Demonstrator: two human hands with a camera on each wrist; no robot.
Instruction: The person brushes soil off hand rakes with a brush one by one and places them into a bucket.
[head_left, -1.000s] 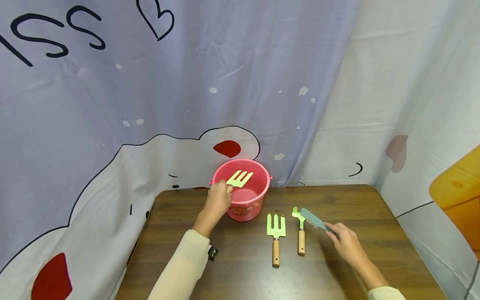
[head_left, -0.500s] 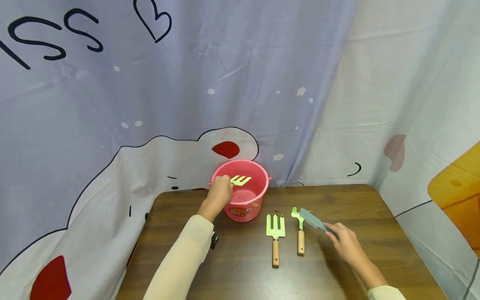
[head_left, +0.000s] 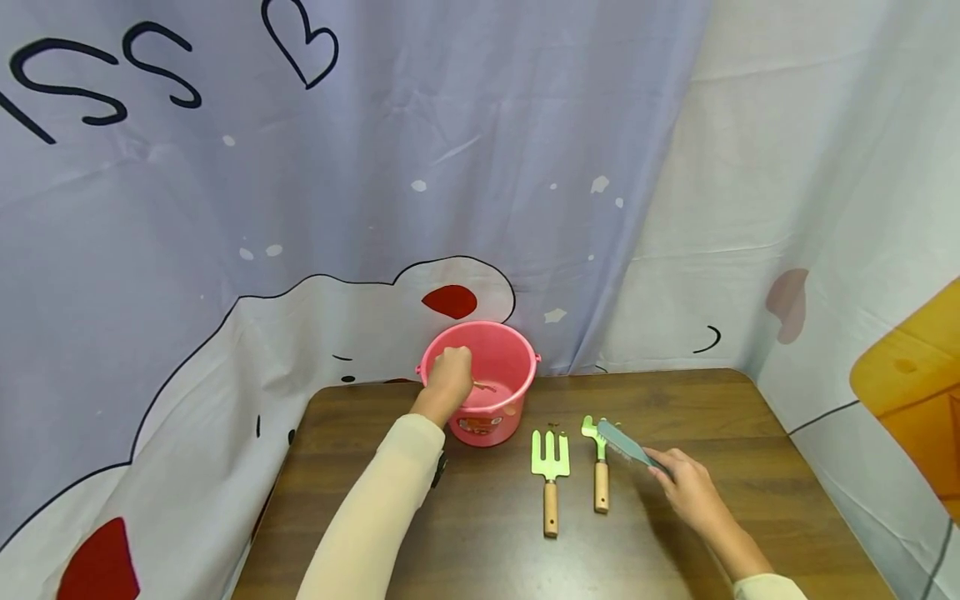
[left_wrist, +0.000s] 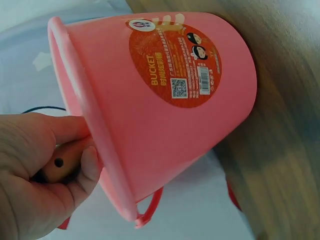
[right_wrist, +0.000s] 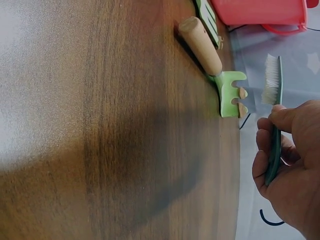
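Note:
My left hand [head_left: 450, 382] is over the near left rim of a pink bucket [left_wrist: 115, 100]. It grips the wooden handle [left_wrist: 67, 159] of a hand fork, whose green tines point into the bucket and are mostly hidden by the hand and bucket wall. On the right, my right hand [head_left: 688, 483] holds a blue-green brush [head_left: 624, 442] with white bristles [right_wrist: 271, 80] above the table. Below the brush head lies a small green hand rake [head_left: 602, 487], with bits of brown dirt on its tines. Another green hand fork [head_left: 551, 467] lies beside it, nearer the bucket.
A brown wooden table [head_left: 480, 533] carries everything. Dark crumbs [head_left: 553, 427] lie just beyond the fork's tines. Behind the table's far edge hangs a printed curtain [head_left: 390, 167], close to the back of the bucket.
My left hand has lowered the hand fork into the bucket and turned, so its green tines no longer show in the head view. The right hand and brush have stayed nearly still.

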